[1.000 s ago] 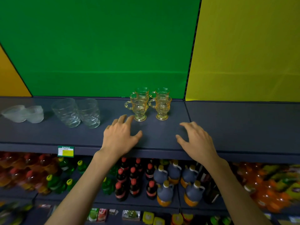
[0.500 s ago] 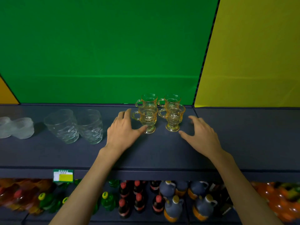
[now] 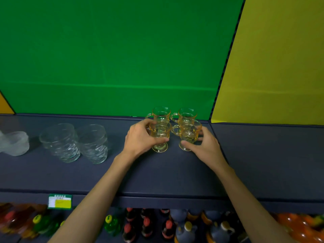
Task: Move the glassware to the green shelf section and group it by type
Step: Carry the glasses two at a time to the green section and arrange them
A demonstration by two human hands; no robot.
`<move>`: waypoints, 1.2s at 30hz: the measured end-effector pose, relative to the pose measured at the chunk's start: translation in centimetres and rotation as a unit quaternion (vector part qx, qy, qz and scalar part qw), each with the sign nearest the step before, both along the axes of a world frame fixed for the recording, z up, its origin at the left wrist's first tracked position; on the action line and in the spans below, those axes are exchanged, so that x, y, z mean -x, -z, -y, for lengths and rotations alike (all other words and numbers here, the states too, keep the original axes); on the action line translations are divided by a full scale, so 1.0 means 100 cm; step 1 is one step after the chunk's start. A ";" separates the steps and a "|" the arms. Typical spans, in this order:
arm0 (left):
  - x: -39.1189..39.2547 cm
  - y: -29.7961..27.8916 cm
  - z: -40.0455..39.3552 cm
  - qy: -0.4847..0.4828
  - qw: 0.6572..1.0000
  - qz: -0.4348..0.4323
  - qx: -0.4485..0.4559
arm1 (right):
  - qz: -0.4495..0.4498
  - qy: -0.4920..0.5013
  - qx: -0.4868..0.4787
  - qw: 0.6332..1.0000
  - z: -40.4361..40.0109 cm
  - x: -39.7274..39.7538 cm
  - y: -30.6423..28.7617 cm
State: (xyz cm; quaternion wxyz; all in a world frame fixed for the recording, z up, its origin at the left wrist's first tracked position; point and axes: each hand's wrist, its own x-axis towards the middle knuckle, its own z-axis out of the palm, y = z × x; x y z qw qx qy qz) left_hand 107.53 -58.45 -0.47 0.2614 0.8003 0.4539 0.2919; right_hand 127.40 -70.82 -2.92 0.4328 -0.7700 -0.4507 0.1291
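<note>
Several amber footed glass mugs stand in a square in front of the green back panel (image 3: 114, 55). My left hand (image 3: 140, 139) grips the front left mug (image 3: 160, 135), thumb across its stem. My right hand (image 3: 204, 144) grips the front right mug (image 3: 188, 135) from the right. The back left mug (image 3: 161, 114) and back right mug (image 3: 186, 115) stand right behind them, untouched. Further left on the dark shelf (image 3: 157, 172) sit two clear patterned tumblers (image 3: 60, 142) (image 3: 93, 143) side by side, and frosted glass bowls (image 3: 14, 143) at the left edge.
A yellow panel (image 3: 273, 67) backs the shelf section to the right, whose shelf surface is bare. A price tag (image 3: 60, 201) hangs on the shelf's front lip. Below it stand rows of bottles (image 3: 147, 225) and jugs (image 3: 184, 228).
Both hands moved forward from the bare shelf surface and closed around the two front amber mugs. The camera came closer to the shelf.
</note>
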 end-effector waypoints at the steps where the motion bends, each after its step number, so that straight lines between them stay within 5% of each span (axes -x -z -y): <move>1: -0.001 0.000 -0.002 -0.001 1.000 0.001 0.007 | -0.001 0.003 -0.009 1.000 -0.002 0.000 0.000; 36: 0.053 0.020 0.064 0.006 0.995 0.096 0.012 | 0.013 -0.019 -0.027 0.999 0.069 0.043 0.009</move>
